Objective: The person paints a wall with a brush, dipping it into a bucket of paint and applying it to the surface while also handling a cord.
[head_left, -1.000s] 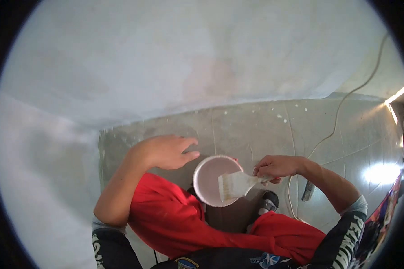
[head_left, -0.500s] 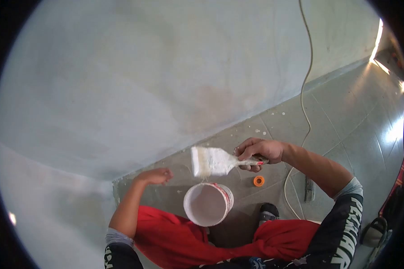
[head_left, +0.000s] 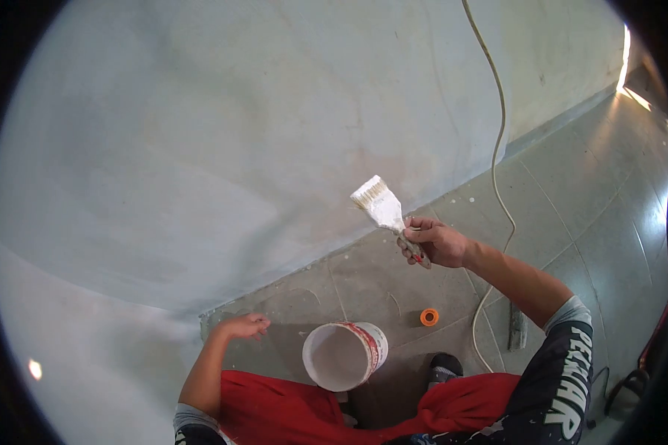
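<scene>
A wide paintbrush [head_left: 384,207] is in my right hand [head_left: 436,242], its handle gripped between thumb and fingers. White paint coats its ferrule and much of the bristles, which point up and to the left and overlap the lower wall in this view. My left hand [head_left: 246,325] hangs loosely over the floor by the wall's corner, fingers slightly bent and holding nothing. To its right, between my legs, stands a white bucket [head_left: 377,346] with red markings, tilted toward the left in view; pale paint shows inside it.
The pale, patchy wall [head_left: 223,141] fills the upper left. A cream cable [head_left: 499,133] runs down across it and over the tiled floor [head_left: 564,200]. An orange ring-shaped roll [head_left: 429,317] and a dark grey block [head_left: 517,326] lie right of the bucket.
My right hand has raised the paintbrush from over the bucket toward the wall, turning its bristles from leftward to up-left. My left hand still holds nothing.
</scene>
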Available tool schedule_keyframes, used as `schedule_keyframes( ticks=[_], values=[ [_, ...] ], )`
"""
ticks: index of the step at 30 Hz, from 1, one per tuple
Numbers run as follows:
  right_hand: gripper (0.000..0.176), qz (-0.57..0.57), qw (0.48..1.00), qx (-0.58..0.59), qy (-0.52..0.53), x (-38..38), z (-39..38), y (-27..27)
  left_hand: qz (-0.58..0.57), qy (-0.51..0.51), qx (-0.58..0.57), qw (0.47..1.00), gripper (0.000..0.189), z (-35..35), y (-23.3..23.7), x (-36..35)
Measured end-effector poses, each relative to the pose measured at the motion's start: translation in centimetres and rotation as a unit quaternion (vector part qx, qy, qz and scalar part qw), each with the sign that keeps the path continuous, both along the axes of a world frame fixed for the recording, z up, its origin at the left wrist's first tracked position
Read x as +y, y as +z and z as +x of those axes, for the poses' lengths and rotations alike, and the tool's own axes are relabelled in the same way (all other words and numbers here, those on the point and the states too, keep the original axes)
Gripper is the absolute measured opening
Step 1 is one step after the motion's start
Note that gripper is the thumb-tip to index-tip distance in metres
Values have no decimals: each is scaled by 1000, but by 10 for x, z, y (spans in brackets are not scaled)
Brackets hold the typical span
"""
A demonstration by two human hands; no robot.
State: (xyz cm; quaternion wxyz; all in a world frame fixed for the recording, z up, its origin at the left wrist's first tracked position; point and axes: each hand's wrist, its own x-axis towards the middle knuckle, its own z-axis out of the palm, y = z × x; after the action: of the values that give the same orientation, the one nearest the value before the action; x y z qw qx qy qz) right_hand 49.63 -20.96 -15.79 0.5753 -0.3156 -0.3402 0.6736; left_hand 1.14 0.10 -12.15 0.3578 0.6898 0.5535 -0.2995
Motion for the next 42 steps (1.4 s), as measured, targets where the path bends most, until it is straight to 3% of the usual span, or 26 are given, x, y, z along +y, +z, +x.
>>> schedule_keyframes(
  ticks=[14, 26, 33, 37, 42],
  values=[
    [10, -17, 998, 7, -60, 4, 11, 16, -26, -33, -21, 999, 60, 9, -5, 28],
    [13, -73, 973, -64, -210, 15, -5, 26, -59, -73, -54, 994, 57, -39, -15, 60],
    [20, -157, 918, -147, -333, 34, 36, -45, -81, -73, -37, 993, 55, -71, -30, 104],
    [26, -227, 854, -227, -410, 2, 68, -41, -73, -63, -33, 995, 55, -64, -31, 100],
    [24, -247, 814, -220, -478, -33, 104, -40, -76, -70, -34, 994, 56, -62, -36, 98]
  ],
)
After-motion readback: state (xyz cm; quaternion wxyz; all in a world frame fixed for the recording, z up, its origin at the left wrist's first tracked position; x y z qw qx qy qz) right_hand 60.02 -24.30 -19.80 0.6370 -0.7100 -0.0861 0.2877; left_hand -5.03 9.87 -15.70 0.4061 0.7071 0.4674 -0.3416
